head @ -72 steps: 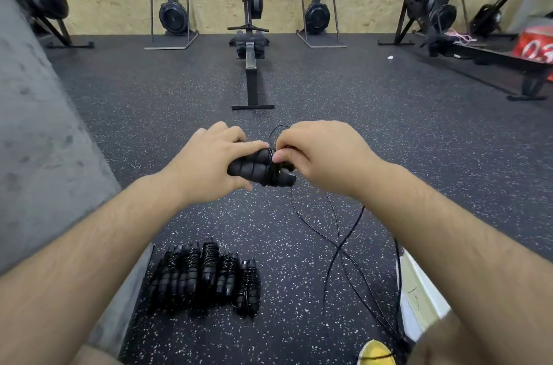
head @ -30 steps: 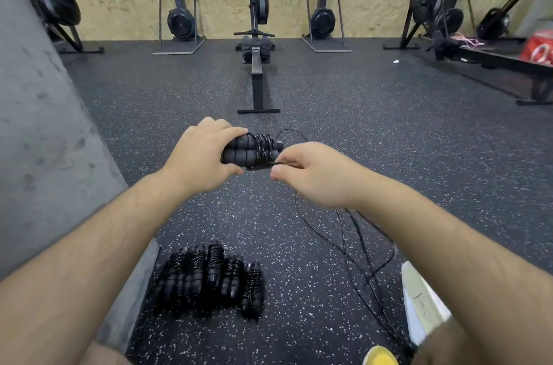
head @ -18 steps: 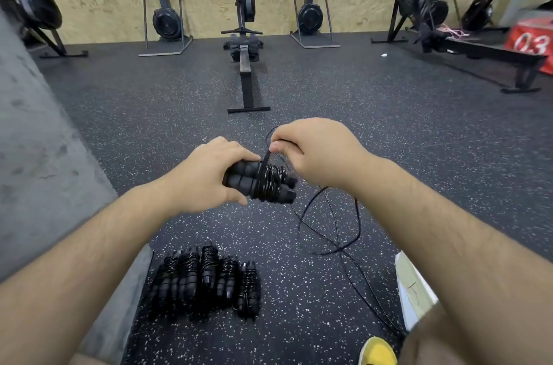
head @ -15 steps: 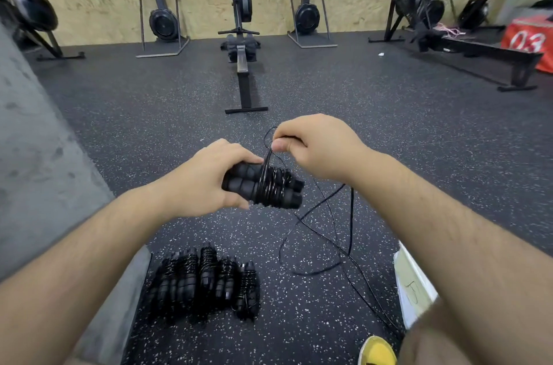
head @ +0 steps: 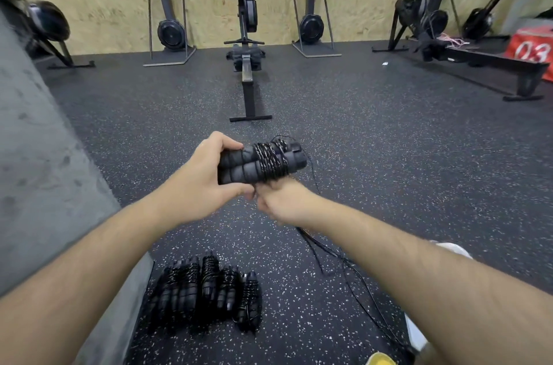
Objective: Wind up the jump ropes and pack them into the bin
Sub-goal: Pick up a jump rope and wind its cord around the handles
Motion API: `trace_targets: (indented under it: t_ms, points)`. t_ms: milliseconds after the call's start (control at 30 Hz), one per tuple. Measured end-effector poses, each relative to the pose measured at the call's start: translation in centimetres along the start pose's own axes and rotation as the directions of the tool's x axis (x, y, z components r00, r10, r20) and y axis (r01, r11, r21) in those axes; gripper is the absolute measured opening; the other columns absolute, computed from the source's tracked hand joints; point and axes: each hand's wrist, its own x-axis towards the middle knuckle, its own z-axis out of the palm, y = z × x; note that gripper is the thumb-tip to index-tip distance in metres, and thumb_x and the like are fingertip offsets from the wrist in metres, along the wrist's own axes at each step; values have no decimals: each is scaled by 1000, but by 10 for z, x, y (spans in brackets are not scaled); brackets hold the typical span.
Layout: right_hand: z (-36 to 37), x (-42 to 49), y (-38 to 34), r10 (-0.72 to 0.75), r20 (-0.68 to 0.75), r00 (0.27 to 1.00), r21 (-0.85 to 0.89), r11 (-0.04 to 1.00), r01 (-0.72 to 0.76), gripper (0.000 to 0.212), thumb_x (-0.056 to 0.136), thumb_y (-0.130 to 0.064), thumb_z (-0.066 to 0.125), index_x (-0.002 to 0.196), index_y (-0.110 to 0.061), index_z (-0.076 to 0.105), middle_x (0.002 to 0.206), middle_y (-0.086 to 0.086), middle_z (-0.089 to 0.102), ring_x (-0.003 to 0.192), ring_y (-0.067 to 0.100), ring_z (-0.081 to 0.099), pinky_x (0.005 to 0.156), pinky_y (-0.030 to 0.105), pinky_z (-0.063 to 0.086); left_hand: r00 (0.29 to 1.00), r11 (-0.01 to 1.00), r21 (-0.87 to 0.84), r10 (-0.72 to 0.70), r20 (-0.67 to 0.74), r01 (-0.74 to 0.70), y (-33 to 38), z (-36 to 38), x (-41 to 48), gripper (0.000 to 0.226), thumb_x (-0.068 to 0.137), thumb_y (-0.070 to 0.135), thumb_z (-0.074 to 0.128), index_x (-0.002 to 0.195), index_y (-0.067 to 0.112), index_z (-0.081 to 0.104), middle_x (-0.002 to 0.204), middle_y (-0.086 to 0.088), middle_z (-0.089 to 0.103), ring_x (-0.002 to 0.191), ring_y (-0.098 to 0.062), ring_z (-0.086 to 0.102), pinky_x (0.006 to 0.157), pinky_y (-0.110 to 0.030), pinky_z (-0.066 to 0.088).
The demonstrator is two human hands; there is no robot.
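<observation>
Mid-winding. My left hand (head: pixel 206 176) clamped paired handles (head: pixel 236 168) in air; right hand (head: pixel 282 200) beneath, fist closed on cord (head: pixel 270 161), slack trailing on floor (head: pixel 419 185). Next: more tight wraps. Bin unseen.

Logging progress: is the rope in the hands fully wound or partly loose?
Partly wound: coils wrap the handles, but loose cord trails below the right hand to the floor.

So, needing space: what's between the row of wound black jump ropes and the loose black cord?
Head view: bare speckled rubber floor separates the wound black ropes from the loose black cord.
</observation>
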Motion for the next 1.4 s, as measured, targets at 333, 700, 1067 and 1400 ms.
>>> trace_targets:
  t_ms: [333,700,1067,1400]
  points:
    - [5,-16,-23,-21,9,1000,-118,993,22,38,107,-31,34,103,-17,69,67,-6,56,57,8,51,52,25,35,988,936,328,-86,-130,124,-34,-9,15,67,72,29,91,120,28,45,115,-6,49,110,-23,48,101,-46,44]
    - [-29,-37,-36,-327,-47,944,-687,696,207,25,103,-36,40,91,-21,55,84,-1,58,77,23,46,65,34,31,997,908,412,-79,-14,78,-31,-2,16,58,73,22,89,116,21,50,105,4,48,112,-27,49,97,-42,43]
    - [-64,-18,-18,-499,-89,862,-752,601,271,22,103,-37,44,105,-32,64,96,-8,68,93,21,60,71,33,43,980,954,291,19,199,-78,-1,14,-2,63,71,20,91,118,29,50,111,11,44,110,-11,50,102,-37,43]
    - [-77,-10,13,-147,-37,988,-44,988,145,18,91,-15,65,76,-26,66,72,-11,62,63,3,56,64,23,49,966,977,-209,20,258,35,35,12,-15,64,70,11,85,119,28,47,125,5,63,115,-22,65,92,-50,57]
